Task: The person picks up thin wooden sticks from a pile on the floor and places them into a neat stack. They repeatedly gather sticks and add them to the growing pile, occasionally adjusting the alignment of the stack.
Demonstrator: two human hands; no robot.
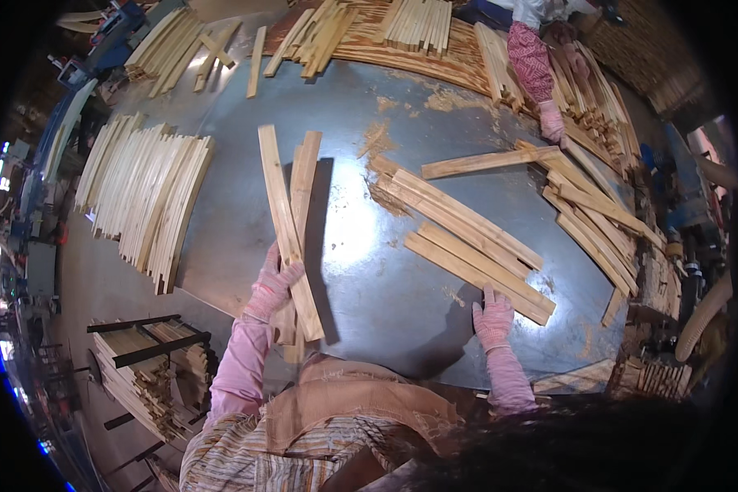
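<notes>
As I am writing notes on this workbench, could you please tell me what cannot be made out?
Head view: palms of the left hand and right hand, hidden by the backs of those hands.
Head view: lower wooden strips, partly hidden by the upper wooden strip and left hand.
Head view: head of the co-worker, cut off by the upper edge.

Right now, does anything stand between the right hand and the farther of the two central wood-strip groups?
Yes: the nearer strip group lies between the right hand, at that group's near edge, and the farther group.
</notes>
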